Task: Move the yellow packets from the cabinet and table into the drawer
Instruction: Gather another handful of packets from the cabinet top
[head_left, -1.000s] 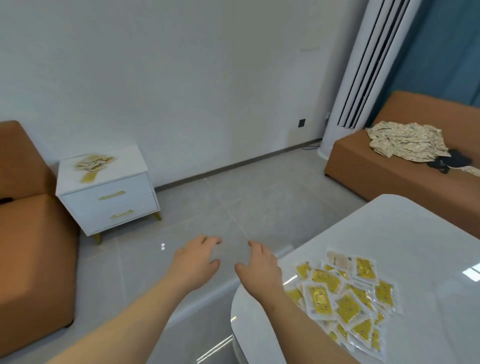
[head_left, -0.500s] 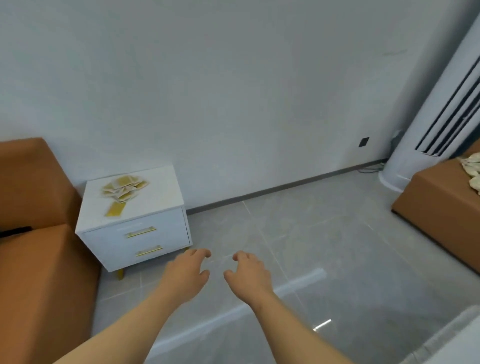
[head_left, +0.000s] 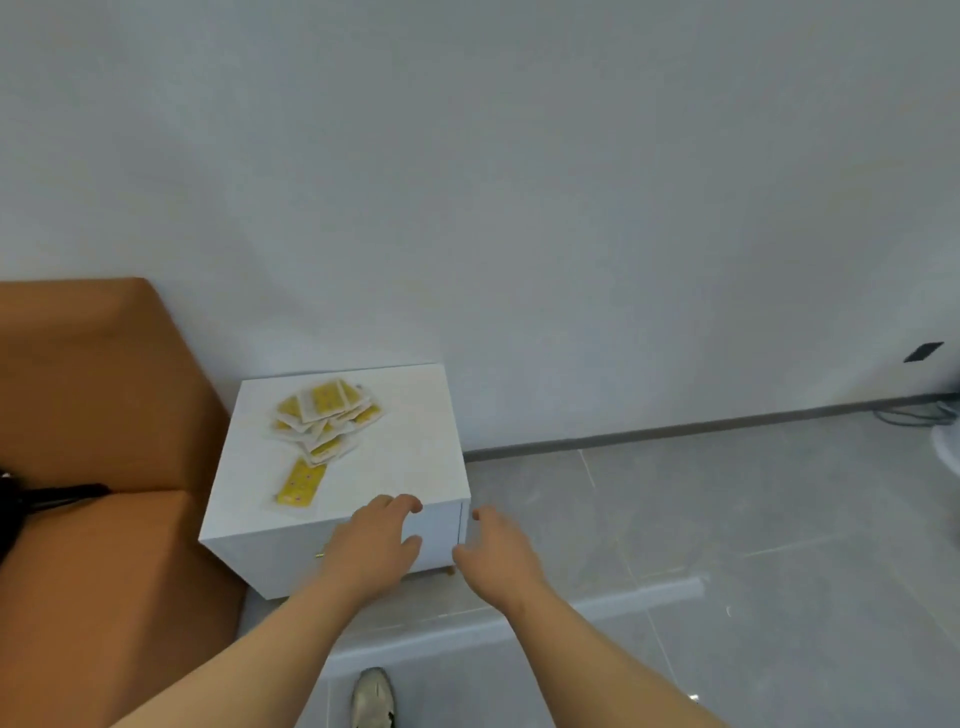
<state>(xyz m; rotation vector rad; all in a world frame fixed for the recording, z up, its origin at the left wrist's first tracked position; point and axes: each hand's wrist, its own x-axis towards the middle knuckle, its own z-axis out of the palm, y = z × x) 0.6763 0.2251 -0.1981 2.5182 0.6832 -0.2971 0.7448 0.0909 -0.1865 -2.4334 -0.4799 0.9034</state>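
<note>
A small white cabinet (head_left: 405, 457) stands against the wall beside an orange sofa. On its top lies a loose pile of yellow packets (head_left: 324, 415), and one single yellow packet (head_left: 301, 483) sits nearer the front edge. My left hand (head_left: 376, 545) hovers in front of the cabinet's front face with loosely curled fingers, holding nothing. It hides most of the drawer fronts and handles. My right hand (head_left: 498, 551) hangs by the cabinet's right front corner, also empty. The drawers look shut.
The orange sofa (head_left: 104, 467) fills the left side, with a dark object (head_left: 47, 499) on its seat. Grey tiled floor (head_left: 727, 545) stretches to the right. My shoe (head_left: 371, 696) shows at the bottom. A wall socket (head_left: 923, 352) and cables (head_left: 914, 415) lie far right.
My view has swung left and moved closer to the cabinet. The table with its packets has left the frame. Both empty hands now sit in front of the cabinet.
</note>
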